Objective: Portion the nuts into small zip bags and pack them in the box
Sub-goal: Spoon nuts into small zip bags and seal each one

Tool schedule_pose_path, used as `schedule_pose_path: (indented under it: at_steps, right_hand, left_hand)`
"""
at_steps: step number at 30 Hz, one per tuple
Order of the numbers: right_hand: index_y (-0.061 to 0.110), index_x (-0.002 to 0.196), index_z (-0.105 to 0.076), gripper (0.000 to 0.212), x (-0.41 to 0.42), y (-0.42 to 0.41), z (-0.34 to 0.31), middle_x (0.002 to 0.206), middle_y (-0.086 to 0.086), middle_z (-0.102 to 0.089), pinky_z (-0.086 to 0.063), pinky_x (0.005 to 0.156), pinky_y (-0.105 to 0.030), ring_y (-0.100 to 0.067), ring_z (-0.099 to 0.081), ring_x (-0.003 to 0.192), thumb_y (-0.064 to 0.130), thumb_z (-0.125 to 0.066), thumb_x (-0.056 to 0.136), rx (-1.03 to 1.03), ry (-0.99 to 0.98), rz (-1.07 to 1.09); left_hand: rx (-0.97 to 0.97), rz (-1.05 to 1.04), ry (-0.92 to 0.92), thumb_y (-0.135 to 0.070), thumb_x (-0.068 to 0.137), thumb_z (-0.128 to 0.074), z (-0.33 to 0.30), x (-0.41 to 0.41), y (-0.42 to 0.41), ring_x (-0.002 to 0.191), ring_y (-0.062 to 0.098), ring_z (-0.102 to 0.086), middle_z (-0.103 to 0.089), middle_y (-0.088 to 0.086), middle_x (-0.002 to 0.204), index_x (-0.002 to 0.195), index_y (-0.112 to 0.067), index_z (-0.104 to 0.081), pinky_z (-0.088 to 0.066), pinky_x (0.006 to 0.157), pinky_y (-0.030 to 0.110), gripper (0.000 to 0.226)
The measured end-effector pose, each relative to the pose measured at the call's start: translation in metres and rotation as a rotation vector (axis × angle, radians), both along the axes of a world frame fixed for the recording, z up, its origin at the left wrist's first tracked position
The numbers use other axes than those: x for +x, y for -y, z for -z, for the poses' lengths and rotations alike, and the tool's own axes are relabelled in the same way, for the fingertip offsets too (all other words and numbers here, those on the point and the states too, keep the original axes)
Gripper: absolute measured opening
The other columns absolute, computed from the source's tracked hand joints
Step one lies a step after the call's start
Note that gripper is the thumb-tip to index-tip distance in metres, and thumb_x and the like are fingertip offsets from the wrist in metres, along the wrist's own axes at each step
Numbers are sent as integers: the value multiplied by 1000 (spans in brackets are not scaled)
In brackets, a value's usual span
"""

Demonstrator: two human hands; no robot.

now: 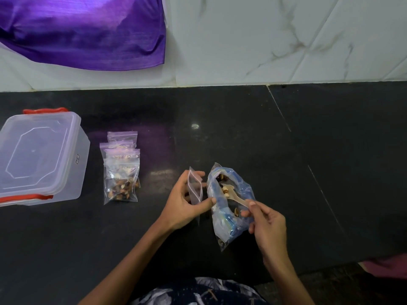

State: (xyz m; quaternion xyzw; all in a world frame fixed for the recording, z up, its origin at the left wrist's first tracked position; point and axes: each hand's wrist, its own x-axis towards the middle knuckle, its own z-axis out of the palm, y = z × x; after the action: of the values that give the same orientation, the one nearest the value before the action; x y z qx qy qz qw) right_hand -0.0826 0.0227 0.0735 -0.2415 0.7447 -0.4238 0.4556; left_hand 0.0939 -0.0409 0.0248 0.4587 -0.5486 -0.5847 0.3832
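My left hand (pixel 184 204) holds a small empty zip bag (pixel 195 190) upright, its mouth up. Just right of it lies a large clear bag with blue print (pixel 229 208), holding a few nuts. My right hand (pixel 267 225) grips the handle of a small wooden spoon (pixel 231 193), whose bowl carries a few nuts inside the large bag's mouth. Several filled small zip bags (pixel 121 170) lie stacked to the left. Farther left stands a clear plastic box (pixel 41 157) with red clips, its lid on.
The work surface is a dark stone counter (pixel 286 139) against a white marbled tile wall (pixel 264 40). A purple cloth (pixel 83 29) hangs at the upper left. The counter's front edge runs at the lower right, near my patterned clothing (pixel 198 291).
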Motion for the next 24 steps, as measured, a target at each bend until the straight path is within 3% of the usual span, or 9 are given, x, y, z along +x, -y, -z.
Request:
schedule_pose_path:
  at_steps: [3, 9, 14, 19, 24]
  right_hand:
    - [26, 83, -69, 18, -2, -7, -1, 63, 2, -67, -41, 50, -22, -2, -47, 42, 22, -55, 93, -32, -44, 11]
    - [34, 83, -68, 20, -7, -20, -3, 63, 3, -67, -37, 48, -27, -6, -44, 42, 23, -55, 94, -89, -159, 3]
    - [33, 87, -67, 19, -11, -27, -28, 63, 3, -67, -39, 41, -17, -2, -45, 40, 20, -54, 93, -181, -175, -12]
    - [22, 87, -71, 18, 1, -28, -66, 61, -3, -66, -38, 38, -14, -5, -44, 38, 14, -55, 90, -315, -114, -95]
    - [26, 87, -71, 16, 19, -27, -76, 61, -2, -66, -38, 39, -15, -5, -45, 39, 20, -56, 86, -350, -90, -172]
  left_hand:
    - [-52, -21, 23, -41, 64, -81, -2, 4, -3, 104, 22, -64, -60, -3, 115, 110, -30, -52, -55, 86, 49, 55]
    - [-142, -49, -20, -36, 65, -77, -8, 3, -14, 87, 4, -60, -57, -9, 102, 106, -22, -50, -52, 75, 22, 52]
    - [-162, -70, -65, -32, 66, -77, -13, 2, -18, 86, -1, -59, -58, -11, 94, 108, -18, -50, -49, 75, 15, 52]
    - [-198, -60, -72, -26, 67, -80, -12, 0, -18, 87, 2, -61, -58, -11, 98, 129, -38, -42, -48, 81, 17, 73]
    - [-228, -77, -34, -16, 70, -80, -13, -1, -18, 91, 13, -64, -63, -3, 97, 113, -24, -49, -51, 80, 20, 54]
